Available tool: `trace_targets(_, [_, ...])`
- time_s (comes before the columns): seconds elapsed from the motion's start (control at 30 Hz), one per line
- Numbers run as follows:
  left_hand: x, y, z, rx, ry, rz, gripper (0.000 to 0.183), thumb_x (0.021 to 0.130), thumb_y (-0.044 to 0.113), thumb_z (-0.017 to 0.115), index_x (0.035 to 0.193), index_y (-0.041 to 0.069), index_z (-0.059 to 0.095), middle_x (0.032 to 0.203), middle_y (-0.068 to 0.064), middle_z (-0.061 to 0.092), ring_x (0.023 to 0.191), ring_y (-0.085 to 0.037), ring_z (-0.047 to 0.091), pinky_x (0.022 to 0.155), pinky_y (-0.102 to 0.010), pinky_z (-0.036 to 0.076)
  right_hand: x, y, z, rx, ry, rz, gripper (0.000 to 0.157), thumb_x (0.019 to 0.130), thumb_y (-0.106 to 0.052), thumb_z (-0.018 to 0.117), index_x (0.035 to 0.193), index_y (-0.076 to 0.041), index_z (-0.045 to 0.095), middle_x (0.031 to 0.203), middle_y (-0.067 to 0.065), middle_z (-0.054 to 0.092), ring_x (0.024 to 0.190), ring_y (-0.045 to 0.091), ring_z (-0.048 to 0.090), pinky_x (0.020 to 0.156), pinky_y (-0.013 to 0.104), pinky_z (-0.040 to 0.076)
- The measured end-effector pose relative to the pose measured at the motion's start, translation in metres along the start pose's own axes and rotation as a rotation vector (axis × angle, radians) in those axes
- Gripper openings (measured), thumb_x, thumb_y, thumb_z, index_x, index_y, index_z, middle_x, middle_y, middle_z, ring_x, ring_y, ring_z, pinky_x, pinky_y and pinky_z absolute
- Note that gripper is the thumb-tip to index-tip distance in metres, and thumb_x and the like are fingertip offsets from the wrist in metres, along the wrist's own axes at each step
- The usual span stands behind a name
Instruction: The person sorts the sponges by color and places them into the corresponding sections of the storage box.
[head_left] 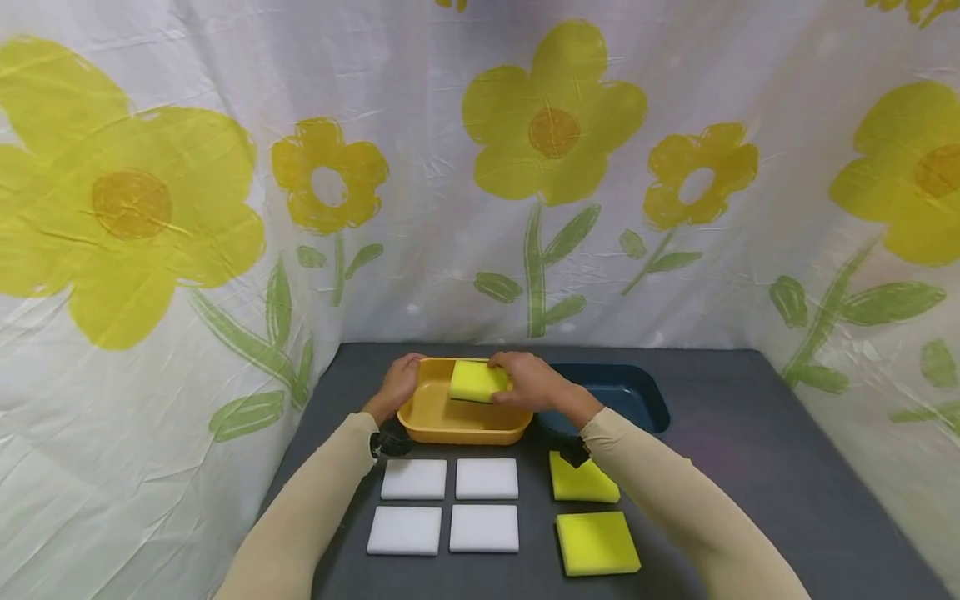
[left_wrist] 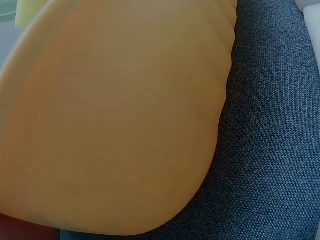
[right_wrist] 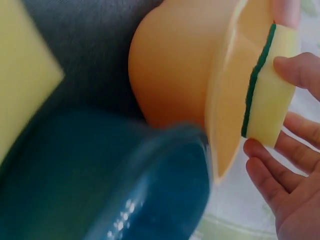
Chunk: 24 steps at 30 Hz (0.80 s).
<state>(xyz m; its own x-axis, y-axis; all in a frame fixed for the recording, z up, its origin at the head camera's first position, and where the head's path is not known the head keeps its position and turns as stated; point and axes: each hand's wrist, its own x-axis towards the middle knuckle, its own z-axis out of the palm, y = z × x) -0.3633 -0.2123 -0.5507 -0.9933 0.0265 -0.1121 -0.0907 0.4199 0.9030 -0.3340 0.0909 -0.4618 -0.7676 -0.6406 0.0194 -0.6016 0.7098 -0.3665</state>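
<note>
Beige sleeves [head_left: 300, 517] come closest, their smooth cloth fitting snugly along both arms. Past them, a yellow sponge [head_left: 472, 380] is held over the opening of an orange tray [head_left: 465, 436], pinched between thumb and fingers in the right grip [head_left: 528, 379]. It is a thick rectangular block, pale-sided yellow foam faced with a thin, rough-edged layer of dark green. The left grip [head_left: 396, 387] touches the tray's left end; whether its fingers curl round the rim cannot be told. Smooth and fairly matt, the orange tray has rounded corners and gently rippled walls. Just beside it sits a dark blue tray [head_left: 633, 402], rounded likewise but glossier, catching small highlights. Nearer, four white blocks [head_left: 415, 480] lie flat in two rows of two, crisp-edged and plain; to their right rest two more yellow sponges [head_left: 597, 543], one behind the other. The dark grey tabletop [head_left: 750, 467] has a woven surface. Behind hangs creased white fabric [head_left: 427, 275] printed with big yellow flowers [head_left: 573, 58].
</note>
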Motion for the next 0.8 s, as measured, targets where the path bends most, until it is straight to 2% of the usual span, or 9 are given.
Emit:
trace_targets(0.37, [-0.001,0.001,0.001,0.027,0.008,0.017,0.048,0.120,0.024,0.029,0.149,0.002,0.060,0.150,-0.023,0.060,0.136,-0.040,0.059,0.117,-0.058,0.047,0.021,-0.016,0.026,-0.018,-0.019,0.012,0.061,0.101,-0.031,0.081,0.151,-0.004,0.061,0.151,0.015,0.066,0.134,0.032,0.066,0.117,0.048,0.052])
trace_targets(0.57, [-0.003,0.002,0.000,0.021,0.007,0.027,0.048,0.121,0.024,0.029,0.149,0.002,0.060,0.150,-0.024,0.061,0.134,-0.041,0.060,0.113,-0.057,0.049,0.032,-0.022,0.036,-0.048,-0.024,0.001,0.058,0.101,-0.031,0.082,0.149,-0.005,0.062,0.143,0.012,0.071,0.123,0.026,0.070,0.109,0.042,0.056])
trace_targets(0.8, [-0.006,0.003,0.000,0.024,-0.001,0.032,0.048,0.121,0.024,0.028,0.151,0.001,0.058,0.151,-0.025,0.059,0.137,-0.042,0.058,0.116,-0.059,0.047,0.040,-0.028,0.049,-0.036,-0.046,0.024,0.059,0.100,-0.030,0.082,0.150,-0.007,0.061,0.146,0.010,0.069,0.126,0.024,0.068,0.110,0.042,0.055])
